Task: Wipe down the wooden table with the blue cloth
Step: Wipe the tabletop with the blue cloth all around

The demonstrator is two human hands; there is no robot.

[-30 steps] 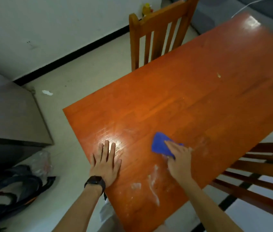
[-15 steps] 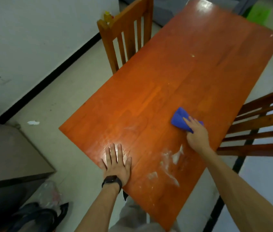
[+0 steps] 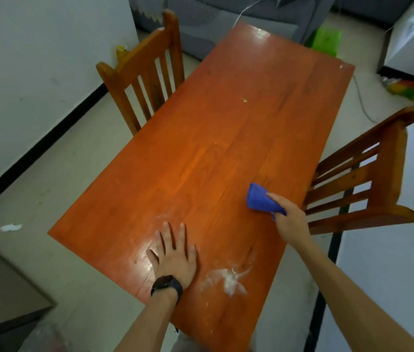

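Far on the left, a wooden chair (image 3: 140, 80) stands at the left side of the table (image 3: 201, 158). Next comes your left hand (image 3: 175, 252). It lies flat on the near end of the table, fingers straight and spread a little. It holds nothing; it just presses on the wood. A black watch (image 3: 166, 287) sits on that wrist. Just right of that hand there is a white powdery mess (image 3: 228, 278) on the wood, close to the near edge. Far up the table lies a tiny pale crumb (image 3: 244, 99).

Further right is the blue cloth (image 3: 260, 200). It is bunched up and looks to be down on the table near the right edge, well apart from the white mess. Your right hand (image 3: 289, 219) grips it, fingers curled round it. Past that hand, a second chair (image 3: 360, 184) stands just beside the table's right edge.

I think you are in the middle of the wiping, and the job is not near done, because the mess is plain to see. For the next move, pull the cloth toward you and to the left, press it flat on the white mess, and rub. After that, reach up the table for the crumb. Take care not to push the powder off the edge onto the floor. Your left hand is close to the mess, so you may need to lift it out of the way.
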